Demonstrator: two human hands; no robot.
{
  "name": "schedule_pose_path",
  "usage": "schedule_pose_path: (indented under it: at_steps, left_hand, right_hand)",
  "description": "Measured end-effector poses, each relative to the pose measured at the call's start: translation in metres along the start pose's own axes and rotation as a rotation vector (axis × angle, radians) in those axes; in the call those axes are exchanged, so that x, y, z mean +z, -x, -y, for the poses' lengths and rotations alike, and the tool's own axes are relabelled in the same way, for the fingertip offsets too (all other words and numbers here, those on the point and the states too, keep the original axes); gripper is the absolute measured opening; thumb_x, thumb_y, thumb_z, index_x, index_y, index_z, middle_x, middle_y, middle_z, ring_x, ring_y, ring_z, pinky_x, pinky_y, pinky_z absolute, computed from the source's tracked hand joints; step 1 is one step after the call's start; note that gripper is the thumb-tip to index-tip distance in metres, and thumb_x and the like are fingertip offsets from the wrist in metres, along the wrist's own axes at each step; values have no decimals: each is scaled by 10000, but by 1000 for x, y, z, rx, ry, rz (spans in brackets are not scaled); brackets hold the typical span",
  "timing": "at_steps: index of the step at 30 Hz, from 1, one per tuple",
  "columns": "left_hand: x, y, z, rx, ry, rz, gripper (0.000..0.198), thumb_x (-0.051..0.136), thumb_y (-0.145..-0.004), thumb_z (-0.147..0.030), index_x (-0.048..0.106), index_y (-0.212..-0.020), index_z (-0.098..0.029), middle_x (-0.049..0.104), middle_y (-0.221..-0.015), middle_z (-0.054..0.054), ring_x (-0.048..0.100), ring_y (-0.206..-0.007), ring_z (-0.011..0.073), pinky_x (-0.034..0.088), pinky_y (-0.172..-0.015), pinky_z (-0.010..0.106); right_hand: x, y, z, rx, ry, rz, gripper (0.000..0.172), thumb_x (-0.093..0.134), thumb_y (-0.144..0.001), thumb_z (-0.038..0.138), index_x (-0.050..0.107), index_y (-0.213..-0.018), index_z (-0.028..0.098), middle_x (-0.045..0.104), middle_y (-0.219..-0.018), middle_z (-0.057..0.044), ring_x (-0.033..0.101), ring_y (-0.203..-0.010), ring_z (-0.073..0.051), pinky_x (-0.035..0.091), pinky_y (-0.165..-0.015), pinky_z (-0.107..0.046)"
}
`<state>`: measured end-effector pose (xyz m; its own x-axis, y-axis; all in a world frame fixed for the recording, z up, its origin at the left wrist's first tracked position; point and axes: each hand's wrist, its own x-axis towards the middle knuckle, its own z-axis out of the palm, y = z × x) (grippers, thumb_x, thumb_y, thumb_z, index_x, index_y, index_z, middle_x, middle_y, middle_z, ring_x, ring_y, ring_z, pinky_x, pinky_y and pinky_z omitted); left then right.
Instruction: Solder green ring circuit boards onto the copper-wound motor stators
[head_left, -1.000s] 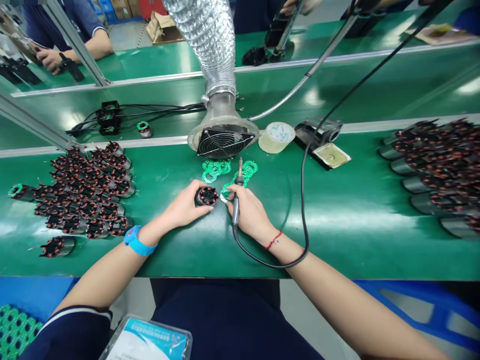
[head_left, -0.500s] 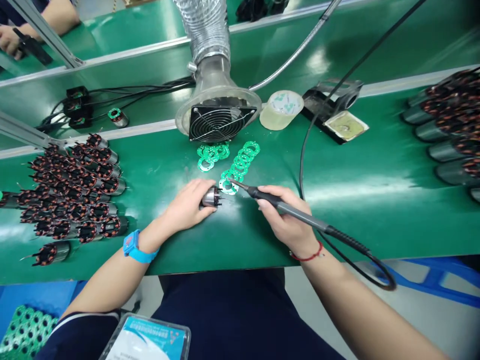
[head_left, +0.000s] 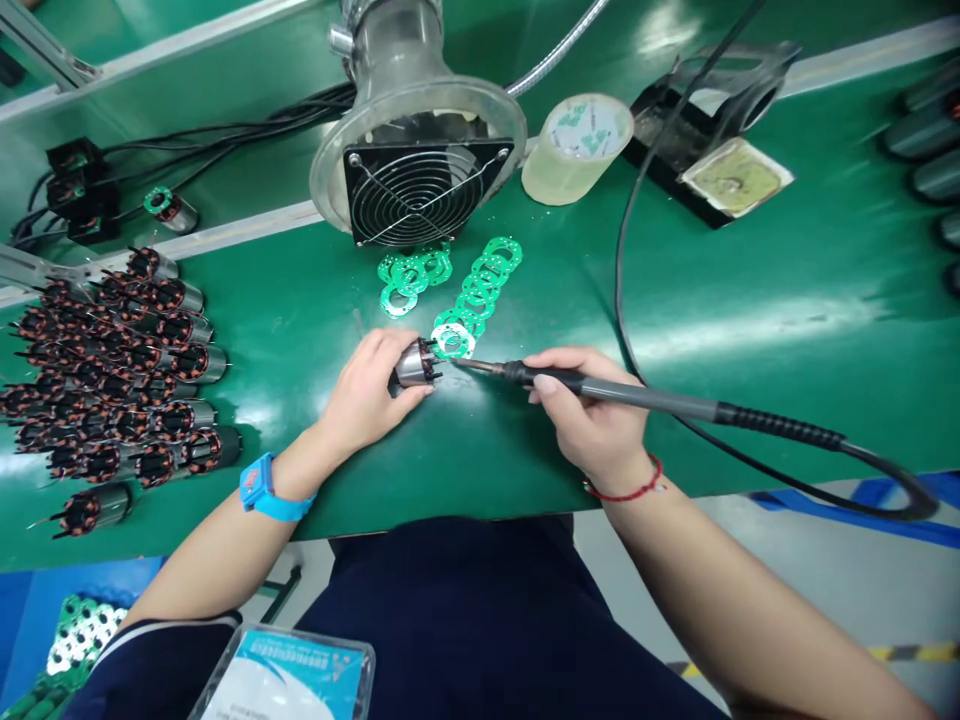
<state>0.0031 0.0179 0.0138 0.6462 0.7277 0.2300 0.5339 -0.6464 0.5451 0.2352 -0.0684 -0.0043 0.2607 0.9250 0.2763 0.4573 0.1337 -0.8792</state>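
Note:
My left hand [head_left: 373, 388] is wrapped round a motor stator [head_left: 414, 364], a metal cylinder lying on its side with its wire and pin end facing right. In my right hand [head_left: 589, 412] is a soldering iron [head_left: 615, 391], gripped like a pen, its tip pointing left close to the stator's pins. Whether the tip touches a pin I cannot tell. Just beyond the tip lies the nearest of the green ring-shaped circuit boards [head_left: 480, 292], overlapping in a slanting row. A second small heap of ring boards [head_left: 409, 275] sits to their left.
Many stators [head_left: 112, 370] stand grouped on the left, with more [head_left: 934, 180] at the right edge. A fume extractor fan [head_left: 420, 190] hangs at the back. Behind are a tape roll [head_left: 577, 150] and an iron stand with a sponge [head_left: 739, 178]. The iron's cable [head_left: 621, 250] crosses the bench.
The soldering iron's tip has moved off the nearest ring board to beside the stator's pins. The iron lies flatter. My left hand still holds the stator, and the head view has come closer.

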Motion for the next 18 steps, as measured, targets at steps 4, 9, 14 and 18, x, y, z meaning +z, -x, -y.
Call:
schedule_pose_path:
  at_steps: [4,9,14,18]
  left_hand:
    - [-1,-1,-2,-20,-22,-13,437,691,-831,-276,493,-1206,-172,617,-1154,101,582,-1087,233,485,-929,392]
    - [2,-2,-2,6,-24,-40,443,705,-822,-265,489,-1195,-163,616,-1149,105,586,-1082,232,491,-921,386]
    - [6,-3,0,38,-10,-57,445,703,-820,-255,484,-1198,-166,613,-1143,110,584,-1080,242,494,-909,395]
    - [9,-4,0,46,-16,-64,451,705,-822,-254,480,-1202,-161,608,-1146,118,580,-1087,247,491,-910,397]
  right_hand:
    - [0,1,-2,20,-5,-17,142,588,-857,339,664,-913,233,716,-839,-37,685,-736,-191,563,-699,-361]
    - [1,1,-5,22,-45,-48,137,593,-870,344,669,-929,247,718,-869,-42,681,-732,-188,557,-687,-357]
    - [1,0,-7,2,-72,-59,104,623,-854,322,679,-917,261,720,-851,-28,677,-713,-189,549,-679,-366]
    - [2,1,-8,-8,-94,-66,91,636,-855,313,684,-923,276,715,-829,-18,671,-683,-186,544,-658,-365]
